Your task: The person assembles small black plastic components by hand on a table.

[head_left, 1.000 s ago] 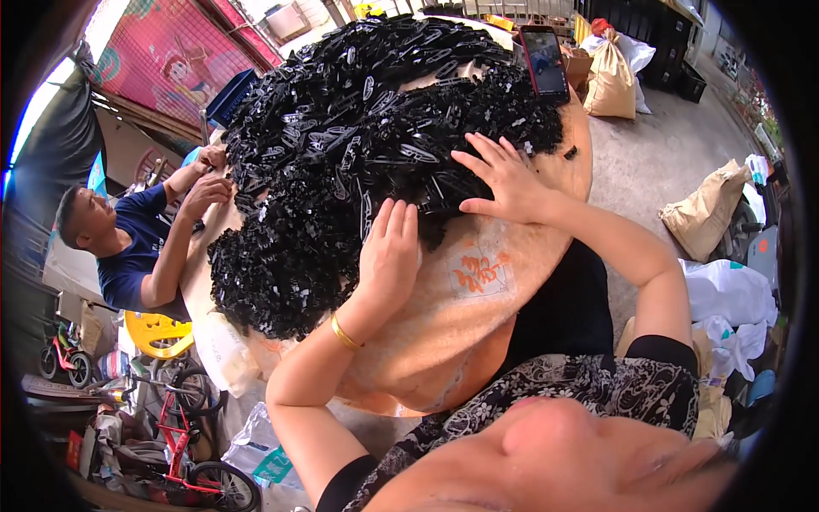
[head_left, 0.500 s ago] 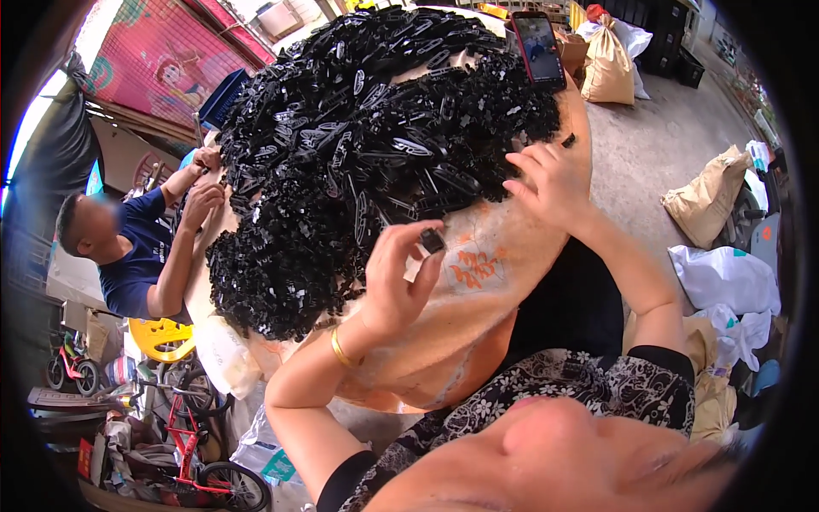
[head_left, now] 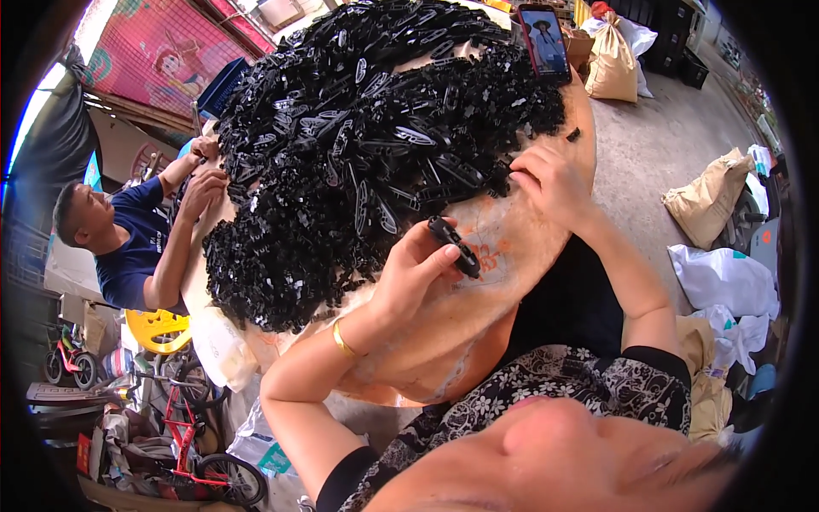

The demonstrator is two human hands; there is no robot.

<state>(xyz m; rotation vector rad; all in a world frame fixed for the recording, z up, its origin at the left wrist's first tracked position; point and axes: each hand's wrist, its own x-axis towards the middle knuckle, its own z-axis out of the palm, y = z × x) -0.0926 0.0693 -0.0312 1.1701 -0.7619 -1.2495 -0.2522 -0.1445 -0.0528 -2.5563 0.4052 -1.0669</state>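
My left hand [head_left: 401, 286], with a gold bangle at the wrist, pinches a long black plastic piece [head_left: 461, 249] between thumb and fingers, tilted above the near side of the covered table [head_left: 409, 367]. At the right edge of the heap, my right hand [head_left: 556, 186] has its fingertips drawn together beside the parts; whatever they pinch is too small to make out. Long slotted black plastic pieces [head_left: 414, 136] lie through the middle of the heap. Small black plastic parts [head_left: 281, 273] are piled on the left, and more small parts [head_left: 503, 98] on the right.
A phone [head_left: 543, 43] stands at the far right of the table. On the left, a co-worker [head_left: 132, 239] handles something at the table edge. Tan sacks [head_left: 612, 64] and white bags [head_left: 725, 282] are on the floor to the right; a red bicycle [head_left: 183, 427] is at lower left.
The black piece in my left hand, earlier seen as a short block, now shows lengthwise, slightly farther right. My right hand's spread fingers have come together at the heap's edge.
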